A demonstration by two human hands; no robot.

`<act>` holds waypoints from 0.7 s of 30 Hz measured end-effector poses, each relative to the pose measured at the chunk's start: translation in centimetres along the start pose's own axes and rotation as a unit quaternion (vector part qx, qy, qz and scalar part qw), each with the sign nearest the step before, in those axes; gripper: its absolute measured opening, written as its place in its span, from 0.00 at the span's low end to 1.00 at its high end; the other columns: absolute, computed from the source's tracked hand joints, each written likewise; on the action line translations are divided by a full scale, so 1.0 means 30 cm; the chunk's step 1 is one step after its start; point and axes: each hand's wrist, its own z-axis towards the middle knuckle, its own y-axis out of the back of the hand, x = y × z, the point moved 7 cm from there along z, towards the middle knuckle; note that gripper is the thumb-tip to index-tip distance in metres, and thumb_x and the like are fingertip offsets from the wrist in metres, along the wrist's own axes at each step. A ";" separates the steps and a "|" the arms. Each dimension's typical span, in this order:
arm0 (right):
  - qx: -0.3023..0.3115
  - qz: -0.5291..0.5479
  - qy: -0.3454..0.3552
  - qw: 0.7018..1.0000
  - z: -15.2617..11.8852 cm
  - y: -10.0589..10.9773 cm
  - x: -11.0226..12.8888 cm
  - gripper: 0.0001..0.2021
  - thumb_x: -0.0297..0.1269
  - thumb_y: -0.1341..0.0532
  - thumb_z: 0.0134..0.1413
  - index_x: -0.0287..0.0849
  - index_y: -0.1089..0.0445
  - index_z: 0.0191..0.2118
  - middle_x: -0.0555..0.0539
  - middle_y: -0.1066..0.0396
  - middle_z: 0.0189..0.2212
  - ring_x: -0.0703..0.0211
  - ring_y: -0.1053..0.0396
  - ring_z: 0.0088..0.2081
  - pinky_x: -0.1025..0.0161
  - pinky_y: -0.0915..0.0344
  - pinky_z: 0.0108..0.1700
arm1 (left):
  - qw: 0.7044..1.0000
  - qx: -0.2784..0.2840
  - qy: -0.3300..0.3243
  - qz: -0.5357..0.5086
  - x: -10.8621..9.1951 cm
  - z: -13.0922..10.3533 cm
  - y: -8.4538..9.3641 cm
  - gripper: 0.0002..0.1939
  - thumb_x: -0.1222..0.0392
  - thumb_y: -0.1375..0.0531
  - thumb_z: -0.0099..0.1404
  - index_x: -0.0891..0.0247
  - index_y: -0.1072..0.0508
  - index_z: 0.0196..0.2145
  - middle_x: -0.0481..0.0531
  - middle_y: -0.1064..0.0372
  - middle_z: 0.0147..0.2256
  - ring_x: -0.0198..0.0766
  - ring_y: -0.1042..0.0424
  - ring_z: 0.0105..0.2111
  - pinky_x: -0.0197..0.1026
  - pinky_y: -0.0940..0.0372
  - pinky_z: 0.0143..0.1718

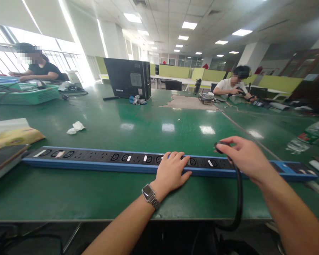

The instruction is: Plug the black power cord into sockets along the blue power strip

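A long blue and black power strip [133,166] lies across the green table in front of me, with rows of sockets and several white stickers along its top. My left hand [172,171] rests over its middle, fingers spread and palm down, covering some sockets. Above the strip, right of centre, my right hand [240,154] pinches a black power plug [221,147]. From the plug a thick black cable [239,198] loops down past the table's front edge. The plug is held apart from the strip, as far as I can see.
A black computer case [129,78] stands at the back, with blue-grey gloves [137,100] beside it. Green baskets [26,95] are far left, crumpled tissue [76,127] nearer. A plastic bottle [308,136] lies right. Two people [46,69] sit across the table, one left, one right.
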 end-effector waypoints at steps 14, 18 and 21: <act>0.049 -0.078 -0.066 0.994 0.095 0.127 -0.536 0.25 0.59 0.39 0.41 0.40 0.23 0.35 0.49 0.31 0.15 0.54 0.33 0.20 0.60 0.41 0.24 | 1.000 -0.007 0.005 -0.002 -0.004 0.000 0.003 0.27 0.49 0.39 0.65 0.60 0.35 0.58 0.57 0.32 0.56 0.50 0.34 0.55 0.56 0.43 0.57; 0.066 -0.062 -0.046 0.995 0.093 0.099 -0.522 0.23 0.56 0.37 0.41 0.39 0.24 0.34 0.51 0.34 0.12 0.57 0.36 0.17 0.61 0.44 0.22 | 1.000 -0.009 0.006 -0.004 -0.004 0.000 0.003 0.27 0.49 0.39 0.65 0.60 0.35 0.58 0.57 0.32 0.56 0.50 0.35 0.55 0.56 0.43 0.58; 0.053 -0.053 -0.047 0.996 0.090 0.119 -0.514 0.22 0.56 0.36 0.40 0.41 0.24 0.32 0.50 0.33 0.13 0.55 0.35 0.17 0.60 0.44 0.21 | 1.000 -0.010 0.008 -0.007 -0.002 -0.002 0.006 0.27 0.49 0.39 0.65 0.59 0.35 0.58 0.57 0.32 0.56 0.50 0.34 0.55 0.56 0.43 0.57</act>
